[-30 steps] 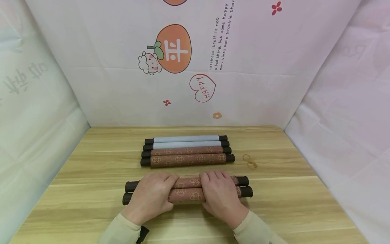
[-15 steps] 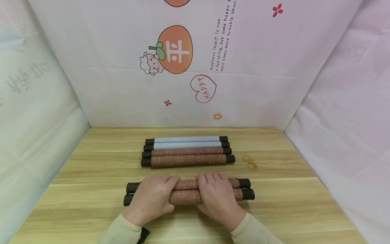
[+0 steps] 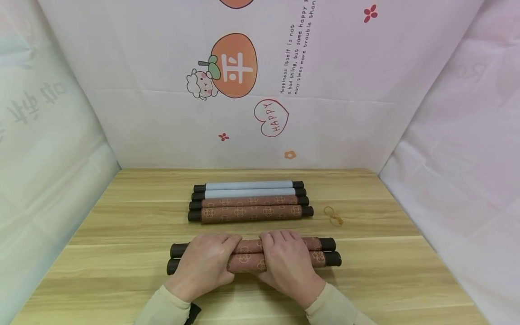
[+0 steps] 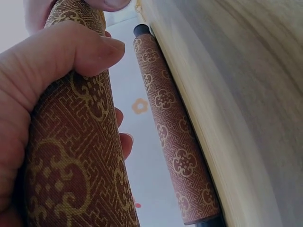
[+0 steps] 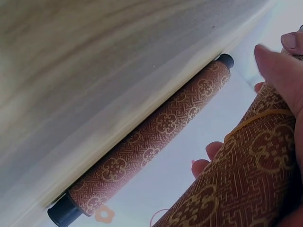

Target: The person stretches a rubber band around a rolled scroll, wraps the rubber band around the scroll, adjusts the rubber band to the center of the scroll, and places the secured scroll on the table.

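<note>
Two rolled scrolls with brown gold-patterned covers and black end knobs lie side by side near the front: a nearer scroll [image 3: 248,262] and a farther scroll [image 3: 249,246]. My left hand [image 3: 205,264] grips both left of their middle, fingers over the top and thumb on the near side. Right of the middle my right hand [image 3: 286,264] holds the same pair in the same way. In the left wrist view the left thumb [image 4: 94,52] lies along the patterned cover. A thin yellowish elastic band [image 5: 258,118] runs around the held roll beside the right hand in the right wrist view.
Behind the hands, several scrolls lie in a row: two pale-blue ones [image 3: 248,185] at the back and two brown ones [image 3: 252,213] in front. Loose yellowish rubber bands [image 3: 335,219] lie right of them on the wooden table [image 3: 390,271]. White printed cloth [image 3: 162,126] walls the back and sides.
My right hand has slid a little left along the scrolls, toward the left hand. The held pair has shifted slightly right. The row behind is unchanged.
</note>
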`<action>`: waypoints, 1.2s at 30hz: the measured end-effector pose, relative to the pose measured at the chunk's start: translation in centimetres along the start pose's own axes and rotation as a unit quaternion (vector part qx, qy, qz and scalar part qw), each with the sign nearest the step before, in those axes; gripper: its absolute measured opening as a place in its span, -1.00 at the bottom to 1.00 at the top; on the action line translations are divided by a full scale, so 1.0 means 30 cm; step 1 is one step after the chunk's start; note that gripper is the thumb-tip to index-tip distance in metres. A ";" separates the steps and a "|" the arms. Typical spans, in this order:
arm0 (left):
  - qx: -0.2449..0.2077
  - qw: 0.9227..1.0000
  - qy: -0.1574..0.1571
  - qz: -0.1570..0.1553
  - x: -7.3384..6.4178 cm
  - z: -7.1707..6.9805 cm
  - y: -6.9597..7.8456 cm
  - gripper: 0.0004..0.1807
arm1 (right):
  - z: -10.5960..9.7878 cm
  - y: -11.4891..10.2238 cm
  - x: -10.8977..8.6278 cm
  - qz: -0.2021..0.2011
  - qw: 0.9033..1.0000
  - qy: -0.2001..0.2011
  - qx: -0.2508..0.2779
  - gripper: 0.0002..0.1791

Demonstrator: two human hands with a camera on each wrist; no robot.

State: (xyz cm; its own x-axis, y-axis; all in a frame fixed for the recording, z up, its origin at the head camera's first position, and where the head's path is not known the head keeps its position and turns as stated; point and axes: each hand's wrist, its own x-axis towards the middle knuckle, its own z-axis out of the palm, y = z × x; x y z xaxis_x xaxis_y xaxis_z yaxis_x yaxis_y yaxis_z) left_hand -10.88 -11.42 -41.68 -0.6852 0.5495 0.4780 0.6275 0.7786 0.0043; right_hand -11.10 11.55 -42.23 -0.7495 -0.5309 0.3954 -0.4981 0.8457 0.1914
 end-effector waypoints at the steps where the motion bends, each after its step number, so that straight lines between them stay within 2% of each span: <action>1: 0.001 1.000 -0.002 0.000 0.001 0.000 0.000 -0.29 | -0.002 0.002 -0.001 0.001 1.000 -0.006 0.003 0.03; 7: 0.008 1.000 -0.015 -0.002 0.005 -0.004 -0.002 -0.25 | -0.021 0.030 -0.006 0.007 0.999 -0.035 0.026 0.25; 10: 0.012 1.000 -0.018 -0.004 0.006 -0.012 -0.005 -0.24 | -0.030 0.054 -0.012 0.017 0.998 -0.047 0.033 0.29; 15: 0.018 1.000 -0.017 -0.005 0.005 -0.020 -0.017 -0.24 | -0.031 0.096 -0.023 0.034 0.998 -0.046 0.027 0.19; 21: 0.022 1.000 -0.018 -0.007 0.006 -0.018 -0.024 -0.27 | -0.017 0.123 -0.027 0.020 0.999 -0.028 -0.001 -0.01; 27: 0.026 1.000 -0.009 0.000 0.011 -0.008 -0.015 -0.25 | -0.003 0.107 -0.020 0.011 0.999 -0.040 0.008 -0.14; 32: 0.026 1.000 -0.001 0.003 0.016 -0.001 -0.006 -0.24 | 0.003 0.081 -0.015 0.005 1.000 -0.025 0.011 -0.31; 36: 0.026 1.000 0.000 0.001 0.019 -0.002 -0.001 -0.24 | 0.004 0.067 -0.011 0.004 1.000 -0.009 0.009 -0.32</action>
State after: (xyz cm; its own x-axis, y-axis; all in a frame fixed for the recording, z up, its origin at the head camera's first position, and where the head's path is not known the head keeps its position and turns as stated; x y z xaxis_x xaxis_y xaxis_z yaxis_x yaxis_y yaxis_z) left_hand -11.26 -11.15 -41.36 -0.6835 0.5516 0.4781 0.6092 0.7919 -0.0426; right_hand -11.91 13.41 -42.07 -0.7614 -0.5250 0.3804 -0.4998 0.8490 0.1713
